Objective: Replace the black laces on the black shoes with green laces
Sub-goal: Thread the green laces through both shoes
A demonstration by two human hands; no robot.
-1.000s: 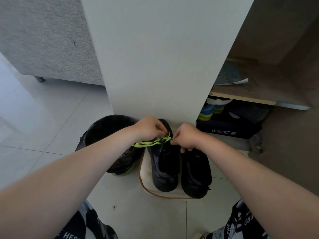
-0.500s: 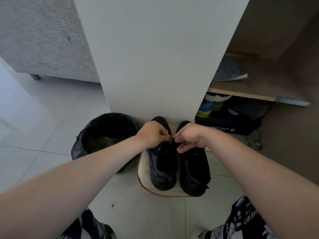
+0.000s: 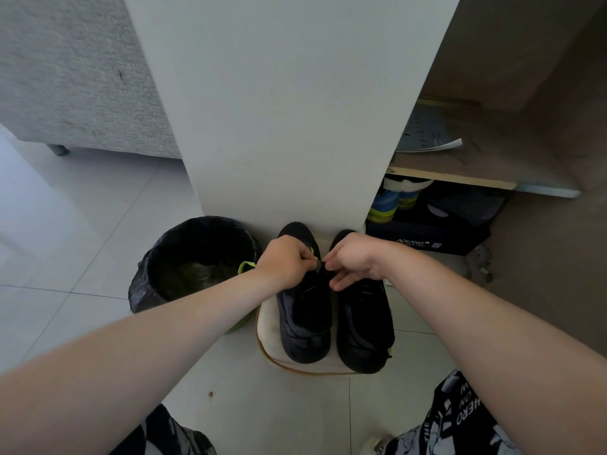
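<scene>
left hand [image 3: 284,261] + right hand [image 3: 356,257] pinch green lace [image 3: 246,267] | black shoes [image 3: 364,323] against pillar [image 3: 289,126] | bin [image 3: 197,257] just left

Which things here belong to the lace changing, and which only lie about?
Job: black shoes, green lace, left hand and right hand pinching it.
Lying about: bin, shoe box, booklet, cushion under the shoes.

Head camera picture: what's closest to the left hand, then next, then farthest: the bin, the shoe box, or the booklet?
1. Bin, right beside the left hand, on its left.
2. Shoe box, off to the right under the shelf.
3. Booklet, up on the shelf, far right.
</scene>
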